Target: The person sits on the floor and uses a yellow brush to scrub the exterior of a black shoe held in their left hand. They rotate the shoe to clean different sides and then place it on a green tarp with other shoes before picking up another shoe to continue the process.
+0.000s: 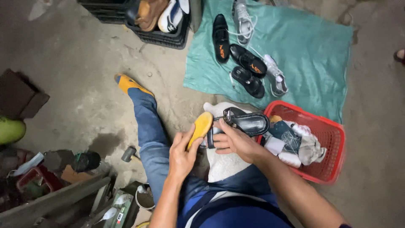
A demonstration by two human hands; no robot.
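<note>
Left hand: the left hand [182, 153] is gripping a yellow insole [201, 128] at centre frame, fingers wrapping its lower end.
Insole axis: the insole is slanting from lower left up to upper right, its upper tip lying just beside the sandal.
Right hand: the right hand [234, 141] is clasping a black sandal [246, 122], fingers curling over the strap and sole edge.
Sandal axis: the sandal is running nearly level, heel by the right hand, toe pointing toward the red basket [333, 135] at right of centre.
Relation: insole and sandal are meeting at centre frame, directly above both hands; the left hand is nearer the insole, the right hand nearer the sandal.
Support: both pieces are hovering over a white cloth [222, 162] that is lying across the person's lap.
Surroundings: more shoes are lying on a green sheet [312, 55] at upper right; a hammer [128, 154] is resting on the floor at lower left.
</note>
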